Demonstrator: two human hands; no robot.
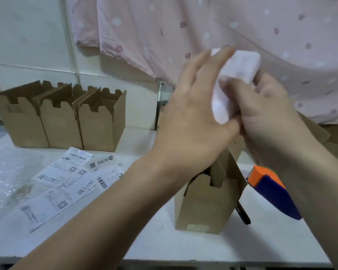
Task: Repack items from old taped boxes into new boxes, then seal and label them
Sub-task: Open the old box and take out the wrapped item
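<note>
Three open boxes (61, 121) of brown cardboard stand in a row at the far left, touching side to side, flaps up. Only card walls show inside them from this angle. A fourth box, the near box (203, 211), stands open right of centre, just below the hands. Something dark shows at its rim, but what it is cannot be told.

Above that box both hands meet on a pale wrapped item (240, 65) (whitish pink and blurred), held up in the air. The right hand (267, 106) grips it from the right, thumb curled across its face. The left hand (193, 106) lies against its left side with the fingers nearly straight and spread, the thumb under its lower end.

The table (164, 240) is white. An orange and blue tape dispenser (271, 191) lies just right of the near box, and a black pen (243, 215) lies between the two, against the box's foot. Bubble wrap (6, 178) is spread at the left edge. More cardboard (320, 137) sits at the far right. Behind hang a pink patterned curtain (203, 26) and, to its left, a white wall (27, 36).

Shipping labels (66, 178) lie loosely overlapped on the table in front of the three boxes. They carry barcodes and QR codes, with print too small to read.
</note>
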